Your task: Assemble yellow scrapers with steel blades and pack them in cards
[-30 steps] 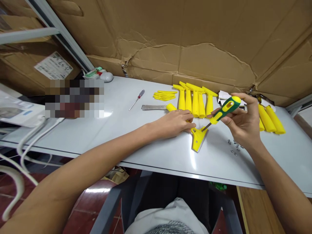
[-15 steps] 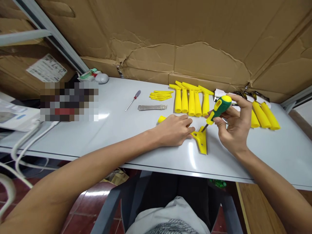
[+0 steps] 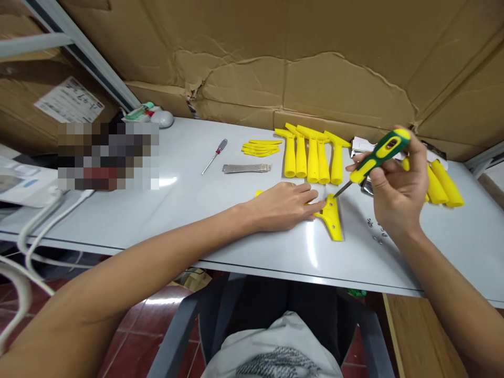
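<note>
My left hand (image 3: 285, 206) is closed over the handle of a yellow scraper (image 3: 334, 219), pressing it to the table. The scraper's wide head shows two screws and a blade along its right edge; most of its handle is hidden under my hand. In my right hand (image 3: 399, 189) is a green and yellow screwdriver (image 3: 380, 156), held tilted with its tip down and left at the upper end of the scraper head. Whether the tip touches the scraper I cannot tell. Several small screws (image 3: 378, 240) lie on the table beside my right hand.
Several yellow scraper handles (image 3: 313, 157) stand in a row at the back, with thin yellow strips (image 3: 260, 148) left of them. A metal blade strip (image 3: 247, 168) and a small screwdriver (image 3: 214, 156) lie farther left. More yellow handles (image 3: 447, 184) are at the right. Cardboard (image 3: 244, 68) backs the table.
My right hand has moved right and up, drawing the screwdriver off the screw in the scraper head and tilting it flatter. The small screws have come into view. My left hand still holds the scraper.
</note>
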The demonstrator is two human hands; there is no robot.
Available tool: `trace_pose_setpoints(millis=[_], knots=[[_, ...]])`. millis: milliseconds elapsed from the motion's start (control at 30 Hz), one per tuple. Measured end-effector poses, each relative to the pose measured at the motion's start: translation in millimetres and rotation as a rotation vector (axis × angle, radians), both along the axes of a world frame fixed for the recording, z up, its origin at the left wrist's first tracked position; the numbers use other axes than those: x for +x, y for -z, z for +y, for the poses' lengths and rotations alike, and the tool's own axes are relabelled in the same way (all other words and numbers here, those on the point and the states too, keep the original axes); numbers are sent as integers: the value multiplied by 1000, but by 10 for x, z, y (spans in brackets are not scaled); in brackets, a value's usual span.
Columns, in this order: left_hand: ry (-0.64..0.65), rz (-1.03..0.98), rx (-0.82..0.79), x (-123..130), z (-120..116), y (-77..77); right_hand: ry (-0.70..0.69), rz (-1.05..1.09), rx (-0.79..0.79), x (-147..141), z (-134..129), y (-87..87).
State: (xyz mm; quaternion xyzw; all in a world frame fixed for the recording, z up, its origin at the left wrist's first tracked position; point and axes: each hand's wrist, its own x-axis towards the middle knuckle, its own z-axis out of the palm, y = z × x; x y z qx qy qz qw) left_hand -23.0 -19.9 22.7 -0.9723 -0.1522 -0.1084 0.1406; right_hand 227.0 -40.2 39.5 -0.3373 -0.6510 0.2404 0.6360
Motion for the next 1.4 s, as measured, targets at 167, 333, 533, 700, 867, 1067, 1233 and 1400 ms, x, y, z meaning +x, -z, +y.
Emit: trace_pose_setpoints(millis=[167, 333, 533, 700, 867, 1067, 1233, 1400], knots=[[-19, 15, -50, 5, -16, -36, 298, -52, -90, 273, 109, -47], [-34, 48, -93, -17, -28, -62, 457, -413, -474, 392, 181, 11], [-106, 46, -55, 2, -85, -32, 495, -844, -444, 227, 155, 45], [-200, -114, -67, -24, -24, -74, 449, -977, -417, 157, 152, 51], [-307, -541, -316, -131, 162, -168, 475, -901, -384, 449, 130, -163], [-200, -1150, -1040, -141, 252, -248, 222, -1261, -380, 1233, 195, -293], [-166, -1257, -1309, -115, 282, -236, 172, -1205, -466, 1261, 253, -194], [-145, -1322, -1419, -121, 295, -259, 332, -1094, -378, 1037, 147, -384]])
